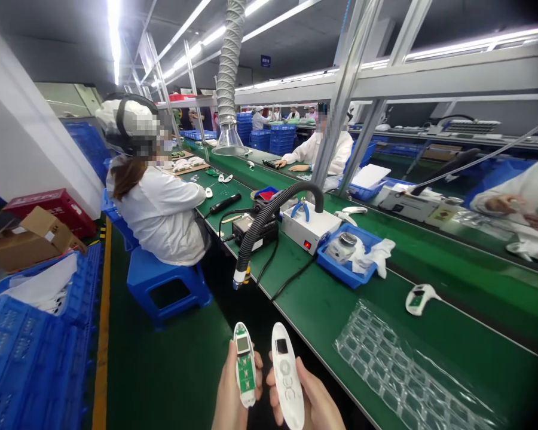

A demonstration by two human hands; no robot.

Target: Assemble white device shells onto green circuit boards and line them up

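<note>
My left hand [235, 397] is shut around a white oval housing with an exposed green circuit board [244, 364], which has a small screen at its top end. My right hand [309, 406] grips a white plastic device shell [287, 376] with a black window and round button marks. Both pieces stand upright, side by side, just apart. Beyond them on the green workbench [323, 316] lie a similar white part with a green board [418, 298] and a transparent blister tray [407, 370].
A black extraction hose [269, 227] ends near the bench edge, by a white box unit [311, 224] and a black soldering station [255, 230]. A blue tray [347, 254] holds cloth. Seated co-workers in white [156, 209] line the bench. Blue crates [27, 352] stack at lower left.
</note>
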